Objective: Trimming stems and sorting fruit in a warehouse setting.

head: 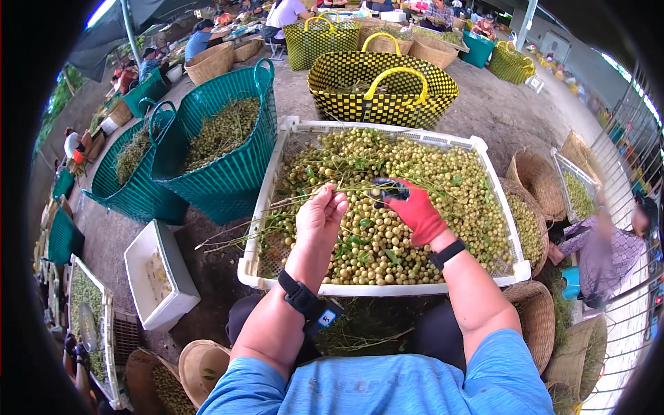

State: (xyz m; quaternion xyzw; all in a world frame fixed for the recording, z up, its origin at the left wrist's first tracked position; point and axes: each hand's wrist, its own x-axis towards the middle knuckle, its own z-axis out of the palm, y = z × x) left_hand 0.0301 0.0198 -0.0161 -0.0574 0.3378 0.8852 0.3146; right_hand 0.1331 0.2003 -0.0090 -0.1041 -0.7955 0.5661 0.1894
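Observation:
A white plastic mesh tray (384, 291) heaped with round yellow-brown fruits (386, 262), which look like longans, lies before me. Thin stems and green leaves are mixed among them. Over the left part of the tray, my bare left hand (322, 207) pinches a thin green-brown fruit stem (358, 185) between thumb and fingers. My right hand (412, 207), in a red glove with black fingertips, curls around the same stem farther right, touching fruit. Long bare twigs (228, 239) stick out over the tray's left edge.
Teal woven baskets (218, 187) with stems stand at the left, above a white foam box (168, 275). Behind the tray is a black-and-yellow basket (384, 98). Wicker baskets (537, 181) and a seated person (607, 254) are at the right; other people sit farther back.

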